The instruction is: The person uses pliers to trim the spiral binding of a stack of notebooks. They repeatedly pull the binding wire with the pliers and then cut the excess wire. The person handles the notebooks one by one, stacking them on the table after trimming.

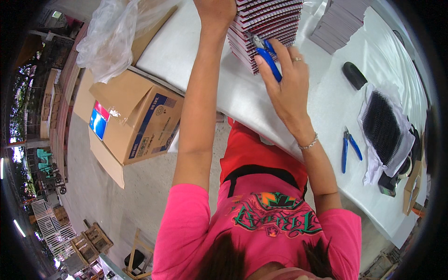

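A stack of spiral-bound notebooks (270,21) stands on the white table at the top of the view, its rows of binding wire facing me with dark red between them. My right hand (288,72) is closed round blue-handled cutters (269,64), whose metal jaws touch or nearly touch the bindings at the stack's near side. At the stack's upper left is my left hand (217,10); its fingers run out of the picture, so their grip is hidden. A second pair of blue-handled cutters (346,150) lies on the table to the right, its handles spread.
The white table (322,102) also carries a grey stack of sheets (338,24), a rounded black object (354,75) and black coils (381,128) on white wrapping. An opened cardboard box (144,119) stands left of the table, below a clear plastic bag (109,42).
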A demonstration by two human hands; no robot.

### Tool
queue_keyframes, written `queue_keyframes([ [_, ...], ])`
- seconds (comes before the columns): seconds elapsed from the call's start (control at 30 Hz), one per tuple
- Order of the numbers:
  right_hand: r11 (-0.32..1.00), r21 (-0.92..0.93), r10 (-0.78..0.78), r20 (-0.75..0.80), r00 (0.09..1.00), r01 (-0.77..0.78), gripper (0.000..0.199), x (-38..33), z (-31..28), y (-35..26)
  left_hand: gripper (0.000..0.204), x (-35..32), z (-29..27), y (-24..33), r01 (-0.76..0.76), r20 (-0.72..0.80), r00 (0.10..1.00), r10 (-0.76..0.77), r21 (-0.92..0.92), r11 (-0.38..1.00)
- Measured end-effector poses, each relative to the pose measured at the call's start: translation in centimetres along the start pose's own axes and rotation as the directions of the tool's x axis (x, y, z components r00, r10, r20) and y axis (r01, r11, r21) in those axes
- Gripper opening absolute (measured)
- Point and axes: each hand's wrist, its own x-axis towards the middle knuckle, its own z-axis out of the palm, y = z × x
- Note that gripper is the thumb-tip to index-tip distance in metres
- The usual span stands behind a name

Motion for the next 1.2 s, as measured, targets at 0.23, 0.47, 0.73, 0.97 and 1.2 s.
queue_keyframes([
  [0.23, 0.817, 0.392, 0.231, 0.450, 0.863, -0.423, 0.043, 1.0, -2.9, -1.0, 0.053, -0.2, -0.1, 0.0, 0.035, -0.016, 0.999, -0.036, -0.021, 0.999],
  [0.47, 0.994, -0.107, 0.031, 0.005, 1.000, -0.030, 0.048, -1.3, -0.7, -0.1, 0.052, -0.2, -0.1, 0.2, 0.027, 0.002, 1.000, -0.027, -0.005, 1.000],
  [0.73, 0.995, -0.093, -0.035, -0.016, 0.999, 0.034, 0.048, -1.0, 0.5, 0.3, 0.052, -0.1, -0.1, -0.1, -0.006, -0.012, 1.000, 0.006, 0.005, 1.000],
  [0.97, 1.000, 0.005, -0.021, -0.013, 1.000, 0.021, 0.042, -0.8, 0.3, 0.7, 0.051, -0.1, -0.1, -0.3, 0.000, -0.023, 1.000, 0.000, -0.002, 1.000],
  [1.2, 0.450, 0.433, 0.166, 0.819, 0.550, -0.781, 0.048, 3.1, -3.9, 1.1, 0.051, -0.1, -0.1, -0.1, 0.017, -0.022, 1.000, -0.018, -0.027, 0.999],
])
